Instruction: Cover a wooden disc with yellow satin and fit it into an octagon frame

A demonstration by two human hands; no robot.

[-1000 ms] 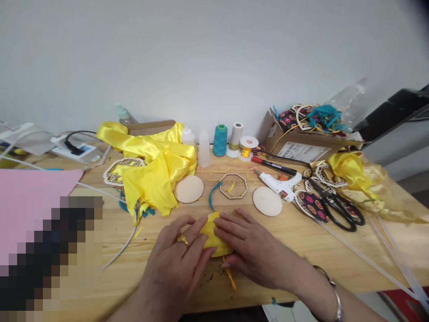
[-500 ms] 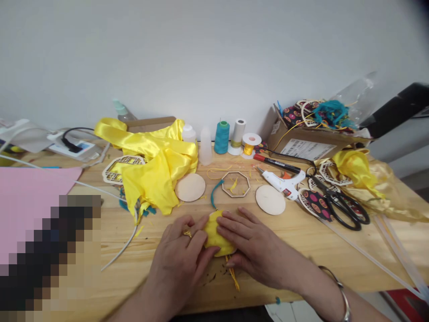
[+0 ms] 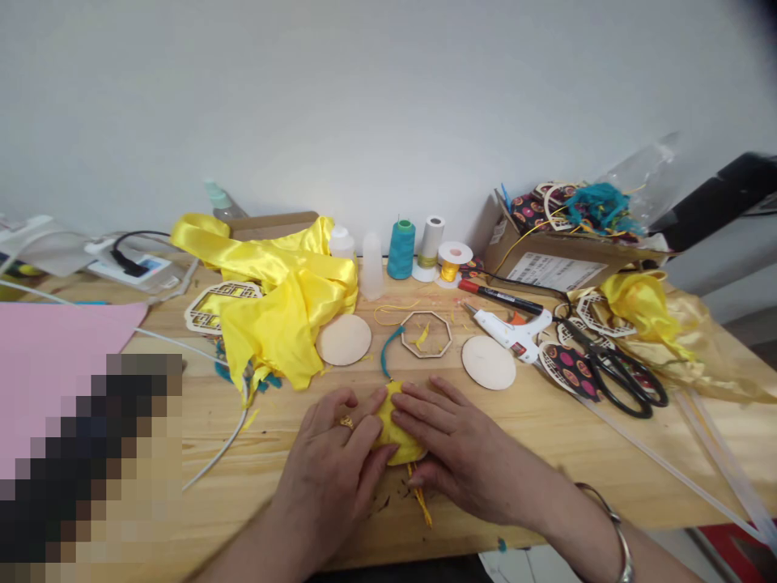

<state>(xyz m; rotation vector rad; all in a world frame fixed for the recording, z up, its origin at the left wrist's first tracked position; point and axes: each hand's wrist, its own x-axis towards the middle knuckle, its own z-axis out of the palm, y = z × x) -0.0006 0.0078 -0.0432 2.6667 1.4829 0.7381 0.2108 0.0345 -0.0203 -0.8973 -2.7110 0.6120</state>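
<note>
A small round piece wrapped in yellow satin [image 3: 394, 433] lies on the wooden table [image 3: 546, 453] near its front edge. My left hand [image 3: 331, 461], with a gold ring, presses on the piece's left side, fingers bent over it. On the right side my right hand [image 3: 452, 445] lies flat with its fingers stretched across the fabric. A teal cord [image 3: 388, 352] runs from the piece's top and a yellow tassel [image 3: 420, 500] trails below it.
A heap of yellow satin [image 3: 279, 300] lies at the left, with two wooden discs [image 3: 343, 339] [image 3: 488, 362] and an octagonal frame [image 3: 426, 334] behind my hands. A glue gun [image 3: 507, 328], scissors [image 3: 613, 368], thread spools [image 3: 401, 248] and a cardboard box [image 3: 555, 259] sit to the right. Pink paper [image 3: 54, 356] covers the left.
My hands have closed in a little over the yellow piece, with the left fingers covering more of it. The view shifted slightly.
</note>
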